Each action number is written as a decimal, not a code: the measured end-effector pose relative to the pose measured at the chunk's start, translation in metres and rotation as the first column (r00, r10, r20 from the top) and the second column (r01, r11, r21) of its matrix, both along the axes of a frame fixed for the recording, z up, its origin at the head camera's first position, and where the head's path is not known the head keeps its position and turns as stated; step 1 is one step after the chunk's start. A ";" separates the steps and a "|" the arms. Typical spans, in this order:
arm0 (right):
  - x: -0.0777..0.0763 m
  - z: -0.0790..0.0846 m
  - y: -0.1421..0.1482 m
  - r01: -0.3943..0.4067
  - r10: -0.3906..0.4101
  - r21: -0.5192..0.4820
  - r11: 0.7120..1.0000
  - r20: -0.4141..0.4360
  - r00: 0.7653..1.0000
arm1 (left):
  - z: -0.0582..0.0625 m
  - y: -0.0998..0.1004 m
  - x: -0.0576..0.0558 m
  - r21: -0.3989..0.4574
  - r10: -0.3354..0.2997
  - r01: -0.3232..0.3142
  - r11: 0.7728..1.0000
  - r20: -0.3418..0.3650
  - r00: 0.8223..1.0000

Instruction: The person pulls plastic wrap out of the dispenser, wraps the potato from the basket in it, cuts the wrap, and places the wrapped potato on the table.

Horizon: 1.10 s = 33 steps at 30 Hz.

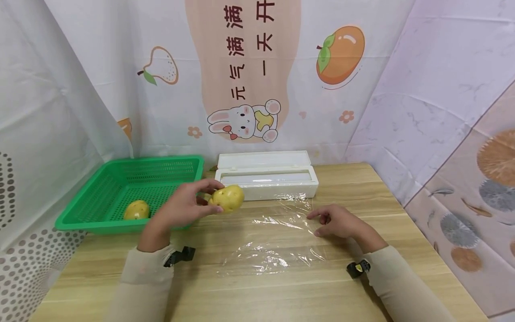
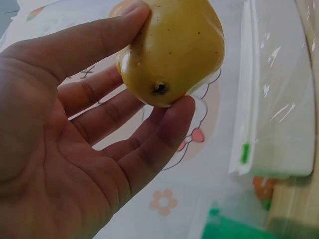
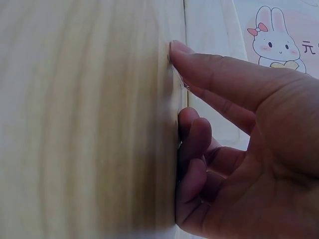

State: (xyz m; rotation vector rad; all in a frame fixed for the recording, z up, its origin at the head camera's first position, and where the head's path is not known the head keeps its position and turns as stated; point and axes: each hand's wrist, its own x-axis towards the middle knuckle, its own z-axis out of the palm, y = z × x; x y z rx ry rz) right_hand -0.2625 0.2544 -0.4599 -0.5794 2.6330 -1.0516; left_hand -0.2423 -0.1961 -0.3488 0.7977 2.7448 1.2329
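My left hand (image 1: 181, 203) grips a yellow potato (image 1: 229, 198) between thumb and fingertips, above the table in front of the white box. In the left wrist view the potato (image 2: 172, 50) has small dark specks and a dark dimple. A sheet of clear cling film (image 1: 267, 259) lies wrinkled over the table, drawn out from the white cling film box (image 1: 277, 191), whose lid stands up. At the film's right edge rests my right hand (image 1: 339, 221), thumb and index finger stretched out and apart, the other fingers bent under. Its thumb (image 3: 214, 64) is against the tabletop.
On the left stands a green plastic basket (image 1: 197, 172) with another potato (image 1: 137, 209) inside it. Printed cloth (image 1: 261, 27) hangs behind the wooden table (image 1: 257, 299) and along both sides. A roll (image 1: 265, 178) shows inside the box.
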 end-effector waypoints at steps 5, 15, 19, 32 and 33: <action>0.001 0.001 0.001 0.001 -0.001 0.002 1.000 0.000 1.000 | -0.011 0.014 0.001 0.012 -0.065 0.065 0.998 0.006 0.998; -0.001 0.000 0.001 -0.003 0.004 0.019 1.000 -0.013 1.000 | -0.033 0.042 -0.003 0.026 -0.180 0.179 0.984 0.068 0.981; -0.001 0.001 0.001 -0.012 0.012 0.016 1.000 -0.018 1.000 | -0.043 0.053 -0.004 0.022 -0.219 0.218 0.976 0.072 0.973; -0.002 0.000 0.001 -0.005 0.006 0.026 1.000 -0.014 1.000 | -0.072 0.086 -0.001 -0.032 -0.284 0.292 0.956 0.159 0.946; -0.002 0.000 0.001 -0.004 0.004 0.027 1.000 -0.013 1.000 | -0.074 0.087 -0.001 -0.032 -0.282 0.291 0.956 0.166 0.945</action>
